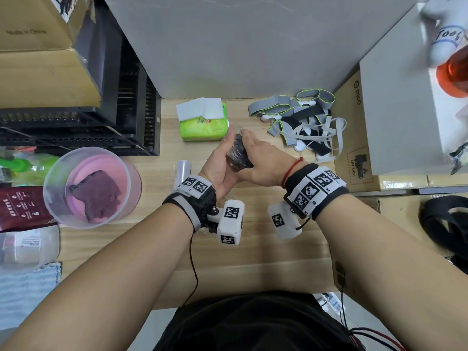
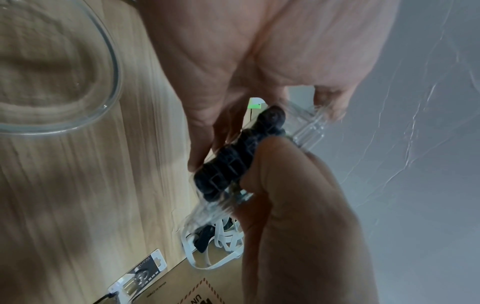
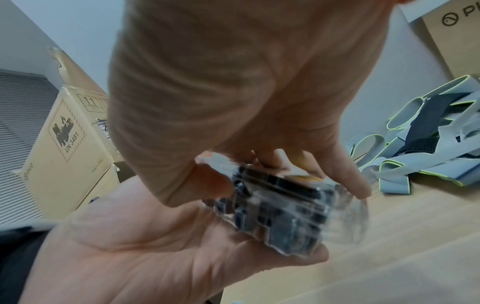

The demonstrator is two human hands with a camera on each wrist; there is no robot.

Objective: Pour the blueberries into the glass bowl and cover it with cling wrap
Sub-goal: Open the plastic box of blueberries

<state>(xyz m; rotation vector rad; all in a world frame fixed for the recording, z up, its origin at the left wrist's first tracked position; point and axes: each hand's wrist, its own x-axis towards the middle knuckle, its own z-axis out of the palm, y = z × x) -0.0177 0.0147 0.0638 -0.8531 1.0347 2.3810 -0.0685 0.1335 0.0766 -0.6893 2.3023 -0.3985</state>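
I cradle the blueberry box (image 1: 238, 155) in my left hand (image 1: 219, 166) and clamp its top with my right hand (image 1: 263, 165), both curled round it, probably to pry the lid. The glass bowl (image 2: 106, 107) waits beside my left wrist on the wooden table (image 1: 268, 239), cling wrap roll (image 1: 183, 171) just left of my grip, straps (image 1: 301, 120) beyond my right.

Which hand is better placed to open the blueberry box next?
Probably the right hand. The left hand cradles the blueberry box from below, while the right lies over it with fingertips at the far edge of its lid.
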